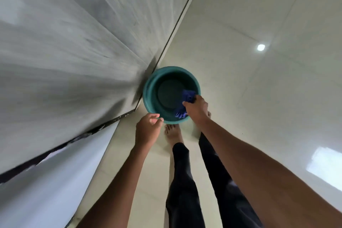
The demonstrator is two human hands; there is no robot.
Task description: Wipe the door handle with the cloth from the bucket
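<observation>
A teal bucket stands on the pale tiled floor against the foot of a grey door. My right hand is over the bucket's right rim, shut on a blue cloth whose fringe hangs down inside the bucket. My left hand hovers at the bucket's near rim with fingers loosely curled and nothing in it. The door handle is out of view.
My bare feet and dark trouser legs stand just behind the bucket. A white wall or frame runs along the lower left. Glossy floor tiles spread to the right.
</observation>
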